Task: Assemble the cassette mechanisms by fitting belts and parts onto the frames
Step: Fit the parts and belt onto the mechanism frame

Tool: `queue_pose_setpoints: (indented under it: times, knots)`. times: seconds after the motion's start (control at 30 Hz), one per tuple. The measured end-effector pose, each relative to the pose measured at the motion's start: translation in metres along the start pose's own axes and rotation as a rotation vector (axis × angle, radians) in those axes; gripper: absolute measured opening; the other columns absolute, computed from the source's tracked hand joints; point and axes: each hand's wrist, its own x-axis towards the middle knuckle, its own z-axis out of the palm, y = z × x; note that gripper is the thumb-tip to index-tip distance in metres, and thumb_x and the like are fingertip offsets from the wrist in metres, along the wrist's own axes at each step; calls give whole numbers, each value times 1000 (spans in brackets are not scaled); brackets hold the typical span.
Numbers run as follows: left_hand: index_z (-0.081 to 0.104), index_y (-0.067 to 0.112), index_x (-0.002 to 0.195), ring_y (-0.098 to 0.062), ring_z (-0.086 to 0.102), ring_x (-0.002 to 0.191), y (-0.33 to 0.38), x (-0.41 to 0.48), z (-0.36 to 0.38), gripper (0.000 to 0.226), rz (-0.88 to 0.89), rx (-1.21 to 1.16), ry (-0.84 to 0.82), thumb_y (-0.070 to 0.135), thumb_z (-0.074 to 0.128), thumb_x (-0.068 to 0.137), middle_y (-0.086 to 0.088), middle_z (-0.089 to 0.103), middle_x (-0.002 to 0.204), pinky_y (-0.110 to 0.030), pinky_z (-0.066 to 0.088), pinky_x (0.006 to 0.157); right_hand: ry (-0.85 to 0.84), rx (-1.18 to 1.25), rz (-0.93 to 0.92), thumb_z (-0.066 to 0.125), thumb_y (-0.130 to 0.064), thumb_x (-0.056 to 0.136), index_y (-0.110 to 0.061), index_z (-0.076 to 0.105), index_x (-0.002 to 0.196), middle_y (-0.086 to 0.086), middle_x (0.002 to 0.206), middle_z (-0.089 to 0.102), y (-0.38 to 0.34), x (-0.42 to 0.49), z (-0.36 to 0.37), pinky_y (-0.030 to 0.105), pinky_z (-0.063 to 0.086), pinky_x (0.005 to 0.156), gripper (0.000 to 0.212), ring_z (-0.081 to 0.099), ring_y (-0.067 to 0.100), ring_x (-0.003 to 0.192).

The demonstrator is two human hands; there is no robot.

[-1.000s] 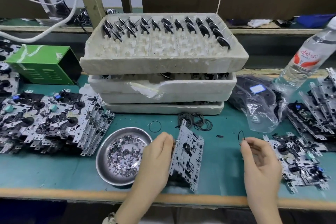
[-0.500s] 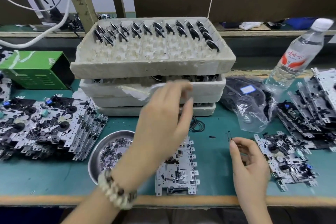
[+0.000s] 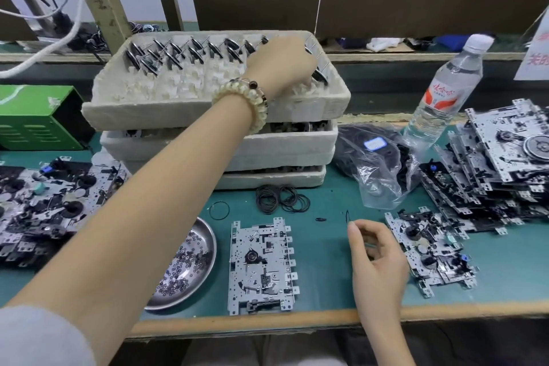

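- since half a second ago the left hand (image 3: 282, 62) has gone from just above the desk up to the top white foam tray (image 3: 178, 113), and the silver metal cassette frame (image 3: 263, 267) lies flat on the green desk (image 3: 326, 276), near its front edge.
- left hand's fingers curl down among the black disc-shaped flywheels on thin pins (image 3: 148, 64) at the tray's right end; the back of the hand hides the fingertips, so i cannot tell whether they grip one.
- a pale bead bracelet (image 3: 246, 98) sits on that wrist.
- the right hand (image 3: 377, 255) hovers just right of the frame, thumb and forefinger pinched on a thin black rubber belt (image 3: 347, 215) that sticks up above the fingertips.
- just left of the frame stands a round steel dish of small washers (image 3: 205, 246), partly hidden by the left forearm.
- behind the frame lies a heap of loose black belt rings (image 3: 282, 199), with one single black ring (image 3: 219, 211) apart to its left.
- the top tray rests on two more white foam trays (image 3: 282, 148), stacked.
- right of the stack sits a clear plastic bag of black belts (image 3: 377, 163), touching a clear water bottle with a red label (image 3: 442, 92) behind it.
- just right of the right hand lies one fitted mechanism with black parts (image 3: 430, 252); beyond it, a slanted stack of mechanisms (image 3: 505, 163).
- at the far left is another pile of mechanisms (image 3: 44, 202), with a green metal box (image 3: 38, 119) behind it.
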Motion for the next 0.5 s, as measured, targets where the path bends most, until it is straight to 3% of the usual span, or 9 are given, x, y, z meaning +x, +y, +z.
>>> queue_pose_setpoints:
  times: [0.1,0.23,0.33,0.5]
  knots:
    - [53,15,78,-24,56,85,1,4,7,16,-46,-47,32,14,47,92,2,56,79,-28,38,63,-2,-19,0,65,-19,92,-25,67,87,-5,85,67,0,0,0,12,47,67,8,61,8,77]
    - [59,17,92,-21,55,91,7,8,13,18,-59,-58,95,12,43,96,-1,61,97,-30,37,71,-9,-21,8,65,-19,92,-25,67,86,-4,84,66,-1,-1,1,13,47,66,8,60,9,76]
    - [51,15,88,-22,54,91,9,7,9,13,-69,-90,109,10,43,96,1,57,91,-30,38,73,-13,-36,-3,66,-19,92,-24,67,85,-3,82,66,-2,-1,1,14,47,65,8,60,10,75]
    - [38,15,65,-20,36,57,0,-33,-18,32,-34,-267,245,23,53,92,1,40,62,-31,37,62,-14,-25,5,68,-20,90,-26,69,82,-5,82,68,0,-1,1,15,48,67,10,62,10,76]
